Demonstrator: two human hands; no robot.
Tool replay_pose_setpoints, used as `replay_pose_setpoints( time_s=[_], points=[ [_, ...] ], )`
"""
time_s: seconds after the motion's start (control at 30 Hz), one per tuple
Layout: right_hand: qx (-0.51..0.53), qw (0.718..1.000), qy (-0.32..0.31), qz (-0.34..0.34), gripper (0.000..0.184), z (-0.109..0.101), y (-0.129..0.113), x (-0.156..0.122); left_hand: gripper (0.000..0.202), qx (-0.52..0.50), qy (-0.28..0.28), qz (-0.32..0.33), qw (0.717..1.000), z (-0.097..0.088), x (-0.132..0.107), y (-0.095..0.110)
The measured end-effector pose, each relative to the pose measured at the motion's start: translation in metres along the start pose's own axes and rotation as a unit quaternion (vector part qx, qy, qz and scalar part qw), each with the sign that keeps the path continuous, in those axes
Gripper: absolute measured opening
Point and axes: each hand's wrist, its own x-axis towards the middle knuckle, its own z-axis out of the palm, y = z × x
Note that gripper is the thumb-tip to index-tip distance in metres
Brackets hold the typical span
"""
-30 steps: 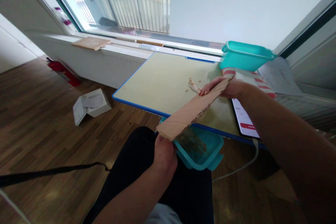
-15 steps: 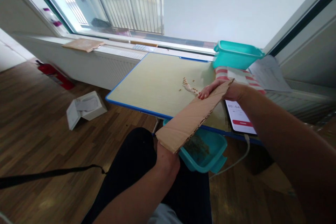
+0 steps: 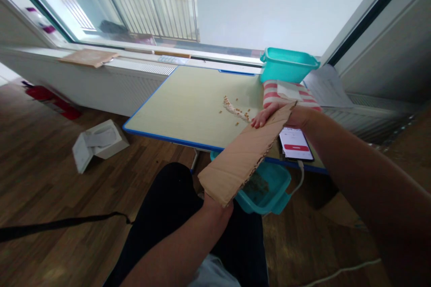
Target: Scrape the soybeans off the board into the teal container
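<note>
My right hand [image 3: 283, 115] grips the far end of a long brown cardboard piece [image 3: 244, 157], fingers curled over its edge. The cardboard slants down from the table toward my lap. My left hand [image 3: 217, 204] is mostly hidden under the cardboard's near end, beside a teal tray [image 3: 269, 188] that holds grain crumbs below the table edge. A small line of crumbs [image 3: 234, 110] lies on the pale table [image 3: 188, 107] just left of my right hand.
A teal tub [image 3: 286, 65] and a red-striped cloth [image 3: 286, 94] stand at the table's far right. A lit phone [image 3: 296, 143] with a cable lies near the front edge. A white box [image 3: 97, 143] sits on the wooden floor. A black strap [image 3: 67, 223] crosses lower left.
The view has shifted right and back, so table and box sit further left. The cardboard's near end has dropped slightly and now covers my left hand. The crumbs stay put.
</note>
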Motion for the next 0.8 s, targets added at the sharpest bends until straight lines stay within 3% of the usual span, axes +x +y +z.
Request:
replay_pose_setpoints(
  time_s=[0.17, 0.3, 0.43, 0.57, 0.67, 0.8],
  points=[
    [0.034, 0.999, 0.023, 0.011, 0.019, 0.002, -0.001, -0.005, 0.025, -0.013, -0.075, -0.005, 0.997, -0.003, 0.001, -0.011],
    [0.053, 0.998, 0.045, 0.004, 0.016, 0.003, -0.001, -0.008, 0.027, 0.025, -0.124, -0.013, 0.992, 0.000, -0.002, -0.007],
    [0.094, 0.992, 0.073, -0.034, 0.015, 0.003, 0.001, -0.014, 0.020, 0.051, -0.141, -0.042, 0.988, 0.010, -0.007, 0.003],
    [0.132, 0.983, 0.101, -0.079, 0.012, 0.004, -0.004, -0.020, 0.017, 0.090, -0.115, -0.073, 0.987, 0.012, -0.002, 0.006],
    [0.139, 0.967, 0.192, -0.091, 0.018, 0.007, -0.012, -0.028, 0.015, 0.102, -0.108, -0.082, 0.985, 0.010, 0.002, 0.004],
    [0.046, 0.908, 0.411, -0.067, 0.030, 0.026, -0.022, -0.058, 0.013, 0.102, -0.102, -0.086, 0.986, 0.010, 0.005, 0.004]
  ],
)
